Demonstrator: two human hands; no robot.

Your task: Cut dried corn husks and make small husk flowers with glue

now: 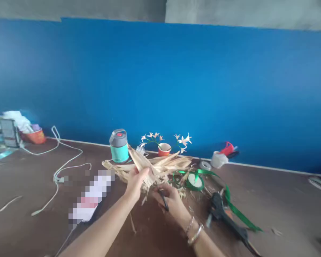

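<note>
Pinching a dried husk (140, 160) between nearly closed fingers (144, 174), the left hand (133, 184) holds it over the bench (149, 235). Just right, the right hand (173, 203) curls its fingers around a black-handled tool (164, 200), its far end unclear. A husk heap (173, 163) crowds close behind. Rightward lie a green ribbon spool (195, 182) and black glue gun (228, 219); beyond, a teal flask (119, 153) and orange cup (164, 151) of white flowers (186, 140) stand near the blue wall (160, 78).

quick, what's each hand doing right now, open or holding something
Left hand: closed, holding a dry husk.
Right hand: closed around a black-handled tool, probably scissors; its blades can't be made out.
</note>
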